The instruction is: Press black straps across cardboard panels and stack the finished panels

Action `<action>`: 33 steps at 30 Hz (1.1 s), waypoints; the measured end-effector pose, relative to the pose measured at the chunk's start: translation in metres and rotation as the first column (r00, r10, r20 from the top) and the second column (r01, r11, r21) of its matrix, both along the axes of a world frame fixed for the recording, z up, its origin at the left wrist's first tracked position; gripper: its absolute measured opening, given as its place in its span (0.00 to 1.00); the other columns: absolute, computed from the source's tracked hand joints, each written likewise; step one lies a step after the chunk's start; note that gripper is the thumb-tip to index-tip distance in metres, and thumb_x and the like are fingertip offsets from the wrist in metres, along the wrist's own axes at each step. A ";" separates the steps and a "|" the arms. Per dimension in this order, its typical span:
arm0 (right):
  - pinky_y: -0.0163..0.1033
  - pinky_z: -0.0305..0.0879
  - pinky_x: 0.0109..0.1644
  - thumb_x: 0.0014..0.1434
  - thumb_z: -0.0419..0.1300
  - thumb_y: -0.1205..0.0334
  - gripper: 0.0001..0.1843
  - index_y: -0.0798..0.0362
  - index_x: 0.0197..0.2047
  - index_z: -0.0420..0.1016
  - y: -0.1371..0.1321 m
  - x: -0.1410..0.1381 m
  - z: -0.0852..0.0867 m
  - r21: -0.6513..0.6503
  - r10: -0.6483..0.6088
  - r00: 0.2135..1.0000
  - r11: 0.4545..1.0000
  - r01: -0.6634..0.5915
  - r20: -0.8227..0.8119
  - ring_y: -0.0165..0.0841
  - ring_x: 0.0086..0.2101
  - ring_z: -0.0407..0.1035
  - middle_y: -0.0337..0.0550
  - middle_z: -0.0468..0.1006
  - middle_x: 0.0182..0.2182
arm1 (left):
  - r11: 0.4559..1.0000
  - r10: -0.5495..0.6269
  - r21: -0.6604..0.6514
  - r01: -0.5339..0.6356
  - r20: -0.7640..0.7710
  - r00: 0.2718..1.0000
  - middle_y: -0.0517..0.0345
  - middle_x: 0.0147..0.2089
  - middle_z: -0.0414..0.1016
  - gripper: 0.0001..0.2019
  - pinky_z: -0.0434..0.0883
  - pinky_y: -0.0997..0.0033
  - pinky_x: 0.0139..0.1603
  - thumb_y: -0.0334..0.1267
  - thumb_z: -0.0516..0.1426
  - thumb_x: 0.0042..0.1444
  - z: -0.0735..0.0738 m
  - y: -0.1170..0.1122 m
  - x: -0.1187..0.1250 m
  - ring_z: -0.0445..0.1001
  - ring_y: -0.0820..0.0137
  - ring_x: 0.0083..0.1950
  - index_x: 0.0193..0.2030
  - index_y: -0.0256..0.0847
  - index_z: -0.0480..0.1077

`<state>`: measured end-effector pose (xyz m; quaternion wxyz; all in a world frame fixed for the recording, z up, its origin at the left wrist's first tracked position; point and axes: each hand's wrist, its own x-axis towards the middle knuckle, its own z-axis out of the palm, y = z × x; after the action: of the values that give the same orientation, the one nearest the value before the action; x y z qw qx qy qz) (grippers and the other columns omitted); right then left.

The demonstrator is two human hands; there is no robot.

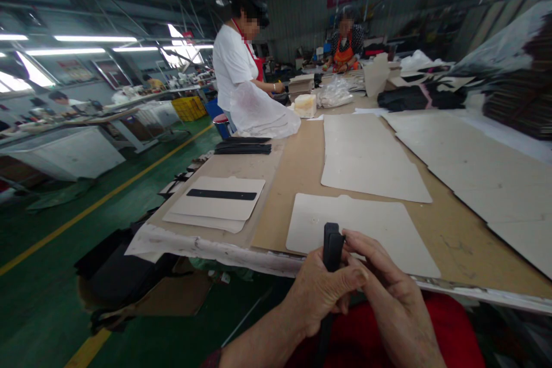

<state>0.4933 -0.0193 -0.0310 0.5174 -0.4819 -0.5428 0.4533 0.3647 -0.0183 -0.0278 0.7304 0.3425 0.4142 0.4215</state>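
Observation:
In front of me, at the near edge of the table, my left hand (319,290) is wrapped round a black strip (332,247) that stands upright, its folded or doubled end on top. The lower part of the strip hangs down over my lap. My right hand (392,293) is closed at the strip's right side, fingertips against its edge; the exact grip is partly hidden. Just beyond the hands lies a pale grey board (366,221) with rounded corners. To the left, a flat black strip (222,194) rests across another pale board (207,209).
More pale boards (366,149) lie farther back, and overlapping ones (487,167) cover the right side. Black strips (242,148) are bundled at the table's left edge. A co-worker in white (230,63) stands beyond them, another person (344,46) behind. A box of black pieces (125,264) sits below left.

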 end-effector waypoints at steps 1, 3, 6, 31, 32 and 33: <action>0.46 0.66 0.62 0.58 0.64 0.50 0.15 0.44 0.47 0.81 0.000 0.000 -0.001 0.023 -0.008 1.000 1.000 0.007 0.011 0.41 0.56 0.69 0.45 0.75 0.56 | 1.000 -0.002 0.000 0.002 0.004 1.000 0.69 0.16 0.62 0.29 0.50 0.80 0.14 0.60 0.69 0.39 0.000 0.000 0.000 0.56 0.81 0.14 0.32 0.37 0.67; 0.40 0.69 0.59 0.57 0.65 0.52 0.13 0.44 0.45 0.81 -0.001 0.001 -0.002 0.028 -0.040 0.999 0.999 0.040 0.003 0.38 0.54 0.71 0.44 0.76 0.53 | 1.000 -0.004 -0.001 0.004 0.012 1.000 0.69 0.16 0.62 0.28 0.50 0.80 0.14 0.60 0.69 0.40 -0.001 0.000 0.000 0.56 0.81 0.14 0.32 0.37 0.67; 0.32 0.74 0.45 0.55 0.68 0.53 0.08 0.46 0.37 0.77 -0.002 0.004 -0.002 -0.026 -0.068 0.994 0.997 0.066 -0.085 0.33 0.43 0.74 0.40 0.77 0.44 | 1.000 -0.011 -0.005 0.011 0.005 1.000 0.68 0.16 0.63 0.28 0.51 0.80 0.14 0.60 0.69 0.41 -0.005 0.001 -0.002 0.56 0.81 0.14 0.31 0.37 0.67; 0.37 0.62 0.26 0.47 0.60 0.36 0.28 0.49 0.41 0.80 0.071 0.124 -0.004 -0.146 -0.106 0.783 0.959 0.245 0.613 0.33 0.24 0.65 0.37 0.72 0.23 | 0.990 0.045 0.123 0.071 -0.743 0.668 0.63 0.25 0.73 0.15 0.63 0.74 0.30 0.47 0.60 0.53 0.009 0.058 -0.095 0.70 0.71 0.27 0.40 0.38 0.75; 0.37 0.61 0.26 0.48 0.59 0.36 0.28 0.49 0.41 0.80 0.075 0.122 -0.005 -0.134 -0.115 0.772 0.959 0.251 0.625 0.32 0.23 0.63 0.36 0.69 0.22 | 0.988 0.098 0.151 0.029 -0.768 0.633 0.63 0.24 0.73 0.14 0.64 0.73 0.32 0.46 0.60 0.52 0.009 0.063 -0.092 0.71 0.71 0.28 0.40 0.38 0.75; 0.38 0.60 0.26 0.48 0.59 0.37 0.27 0.49 0.41 0.79 0.079 0.121 -0.007 -0.125 -0.121 0.762 0.958 0.256 0.636 0.32 0.23 0.63 0.35 0.68 0.21 | 0.985 0.137 0.172 0.001 -0.791 0.596 0.64 0.24 0.72 0.13 0.64 0.72 0.33 0.45 0.60 0.51 0.009 0.067 -0.088 0.71 0.70 0.29 0.39 0.39 0.74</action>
<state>0.6145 0.0596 -0.0379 0.3000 -0.7071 -0.5817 0.2676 0.2766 0.0490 -0.0189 0.4220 0.5341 0.6763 0.2817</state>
